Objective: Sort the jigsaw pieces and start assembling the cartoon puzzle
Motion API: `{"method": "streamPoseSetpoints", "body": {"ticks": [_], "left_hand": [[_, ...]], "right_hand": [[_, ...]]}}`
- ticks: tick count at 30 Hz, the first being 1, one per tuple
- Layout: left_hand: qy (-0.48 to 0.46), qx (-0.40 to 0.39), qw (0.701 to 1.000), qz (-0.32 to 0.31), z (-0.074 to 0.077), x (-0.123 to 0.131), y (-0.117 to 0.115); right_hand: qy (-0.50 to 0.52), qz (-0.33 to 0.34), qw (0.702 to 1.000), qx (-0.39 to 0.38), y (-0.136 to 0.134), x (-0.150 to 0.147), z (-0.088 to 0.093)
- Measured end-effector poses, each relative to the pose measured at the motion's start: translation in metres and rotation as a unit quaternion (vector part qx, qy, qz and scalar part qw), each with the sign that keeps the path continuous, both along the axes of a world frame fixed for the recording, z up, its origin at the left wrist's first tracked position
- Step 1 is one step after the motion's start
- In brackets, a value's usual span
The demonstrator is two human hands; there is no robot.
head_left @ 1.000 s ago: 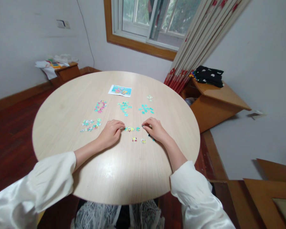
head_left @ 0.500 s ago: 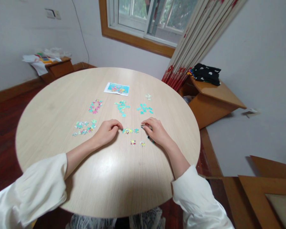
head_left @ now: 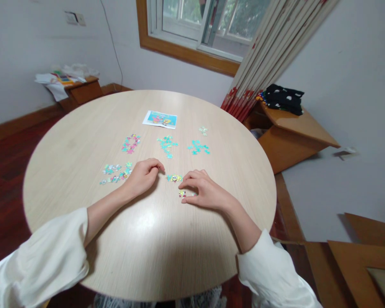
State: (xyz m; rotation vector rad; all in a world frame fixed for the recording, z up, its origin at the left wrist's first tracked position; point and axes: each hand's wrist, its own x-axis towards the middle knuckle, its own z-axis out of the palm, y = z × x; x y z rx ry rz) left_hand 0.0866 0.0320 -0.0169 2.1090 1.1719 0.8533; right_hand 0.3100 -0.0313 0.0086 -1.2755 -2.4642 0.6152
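Note:
My right hand [head_left: 205,188] hovers over the front of the puzzle work, thumb and fingers apart around a small red, white and yellow jigsaw piece [head_left: 182,194]. Another piece close by is mostly covered by that hand. Just behind its fingertips lies a short joined strip of jigsaw pieces [head_left: 174,178] with a yellow cartoon face. My left hand [head_left: 146,173] rests on the table left of this strip, fingers curled in and thumb tucked beneath. Nothing shows between its fingers, and it sits slightly apart from the strip.
Loose jigsaw pieces lie in groups: mixed ones [head_left: 117,173] at left, pink and teal [head_left: 131,144], teal [head_left: 167,146], more teal [head_left: 199,147] and pale ones [head_left: 203,130]. A picture card [head_left: 160,119] lies behind them on the round table [head_left: 141,256].
My right hand has moved left and toward me, opening its fingers over the red, white and yellow jigsaw piece. My left hand stays almost still. The view has shifted slightly.

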Motion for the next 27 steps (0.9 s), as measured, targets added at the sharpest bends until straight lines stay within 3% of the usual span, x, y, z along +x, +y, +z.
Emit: {"method": "streamPoseSetpoints", "body": {"ticks": [27], "left_hand": [[0.017,-0.008,1.0,-0.012,-0.0009,0.0027,0.0003]], "right_hand": [[0.022,-0.028,0.999,-0.024,0.0011,-0.0032,-0.0026]]}}
